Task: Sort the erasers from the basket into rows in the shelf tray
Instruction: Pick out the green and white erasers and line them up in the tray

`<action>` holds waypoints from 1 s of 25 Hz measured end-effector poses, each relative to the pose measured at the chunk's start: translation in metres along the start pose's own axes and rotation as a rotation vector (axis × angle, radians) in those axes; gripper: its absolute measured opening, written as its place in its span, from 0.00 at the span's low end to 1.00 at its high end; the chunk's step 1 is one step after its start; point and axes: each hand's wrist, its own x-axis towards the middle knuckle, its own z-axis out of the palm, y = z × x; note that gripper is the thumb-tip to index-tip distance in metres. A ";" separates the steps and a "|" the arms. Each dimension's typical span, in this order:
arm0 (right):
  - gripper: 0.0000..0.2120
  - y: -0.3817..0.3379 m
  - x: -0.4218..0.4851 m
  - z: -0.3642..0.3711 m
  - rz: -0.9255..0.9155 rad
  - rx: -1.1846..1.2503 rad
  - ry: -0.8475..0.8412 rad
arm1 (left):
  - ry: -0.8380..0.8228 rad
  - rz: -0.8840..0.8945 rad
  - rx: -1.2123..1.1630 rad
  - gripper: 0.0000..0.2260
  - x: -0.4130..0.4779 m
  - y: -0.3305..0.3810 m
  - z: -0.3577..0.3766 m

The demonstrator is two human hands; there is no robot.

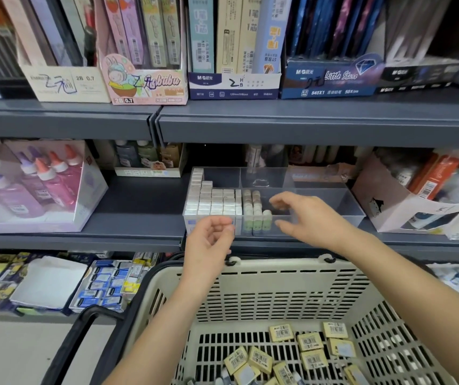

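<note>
A clear plastic shelf tray [345, 201] stands on the middle shelf. Its left part holds rows of white erasers [214, 201]; beside them stand round-topped green-and-white erasers [256, 215]. Below, a beige basket [278, 290] holds several yellowish wrapped erasers [309, 348] on its floor. My left hand [208, 243] hovers in front of the tray's front wall, fingers loosely curled, holding nothing I can see. My right hand [303, 215] reaches over the tray's middle compartment with fingers spread and relaxed, empty.
Glue bottles in a clear box [39, 187] stand to the left on the same shelf, a white carton [406, 201] to the right. Pencil-lead boxes [233, 51] fill the shelf above. Small boxed items [106, 284] lie on the lower shelf left of the basket.
</note>
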 end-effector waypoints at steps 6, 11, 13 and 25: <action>0.10 -0.013 -0.084 0.057 -0.064 0.321 0.013 | -0.098 -0.173 0.137 0.06 -0.061 -0.032 -0.008; 0.11 -0.033 -0.127 0.163 -0.027 0.324 -0.492 | -0.213 -0.544 0.353 0.03 -0.084 -0.070 -0.022; 0.15 -0.043 -0.135 0.199 -0.104 0.222 -0.592 | -0.227 -0.604 0.390 0.07 -0.084 -0.085 -0.024; 0.31 -0.032 -0.120 0.245 -0.206 -0.083 -0.658 | -0.543 -0.832 1.074 0.18 -0.106 -0.142 -0.037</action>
